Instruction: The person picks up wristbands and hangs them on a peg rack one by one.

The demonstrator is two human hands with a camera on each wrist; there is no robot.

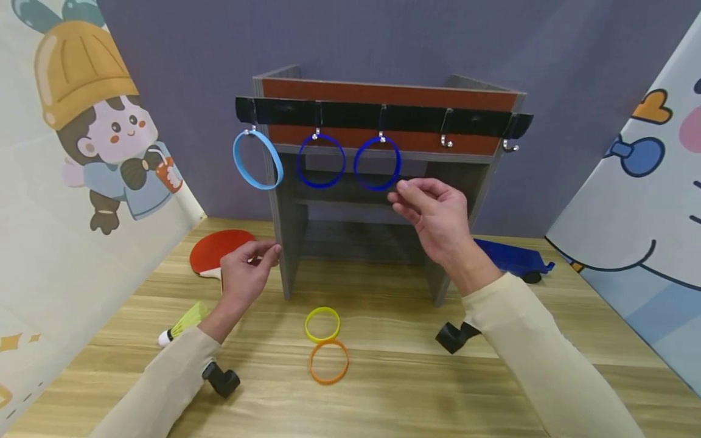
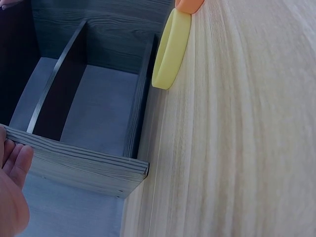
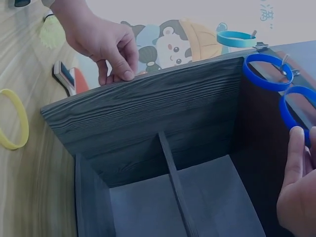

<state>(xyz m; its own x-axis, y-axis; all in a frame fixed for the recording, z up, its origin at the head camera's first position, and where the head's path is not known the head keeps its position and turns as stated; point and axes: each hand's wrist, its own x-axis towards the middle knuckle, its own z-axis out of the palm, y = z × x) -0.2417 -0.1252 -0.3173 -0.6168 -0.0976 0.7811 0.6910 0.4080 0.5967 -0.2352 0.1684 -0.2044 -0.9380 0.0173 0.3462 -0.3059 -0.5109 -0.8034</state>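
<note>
Three rings (image 1: 321, 185) on hooks (image 1: 446, 142) across the gray cabinet (image 1: 292, 237)

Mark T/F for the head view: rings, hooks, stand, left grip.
1. The light-blue ring hangs on the leftmost hook. True.
2. Every hook holds a ring. False: the two rightmost hooks are bare.
3. The yellow ring lies nearer the stand than the orange ring. True.
4. Three dark-blue rings are hung up. False: only two dark-blue rings are.
5. The left grip touches the stand. True.
6. The red paddle lies right of the stand. False: the red paddle lies left.
</note>
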